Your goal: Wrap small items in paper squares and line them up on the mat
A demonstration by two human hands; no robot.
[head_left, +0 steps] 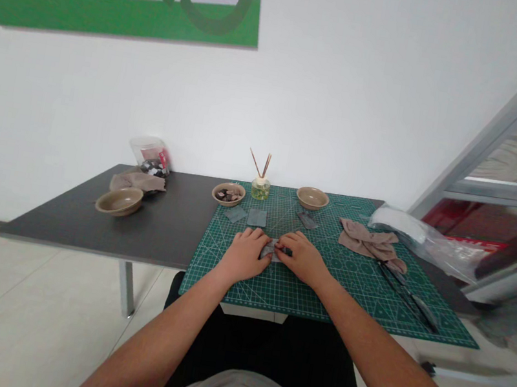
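Note:
Over the green cutting mat (253, 291), a small grey flat piece (270, 255) lies between my two hands. My left hand (245, 253) has its thumb and fingers closed on the left side of the piece. At the right side, my right hand (302, 257) pinches the same piece, and something small and dark shows at its fingertips. What that dark bit is I cannot make out. Just beyond my hands lie more flat grey pieces, a square one (257, 217), a tilted one (236, 214) and a darker one (307, 219).
At the mat's back stand a bowl of dark and pinkish bits (228, 195), a reed diffuser (260, 187) and another bowl (312, 198). A brown cloth (369, 240) and black-handled tongs or scissors (411, 299) lie right. Leftward are a bowl (118, 201) and a clear jar (151, 153).

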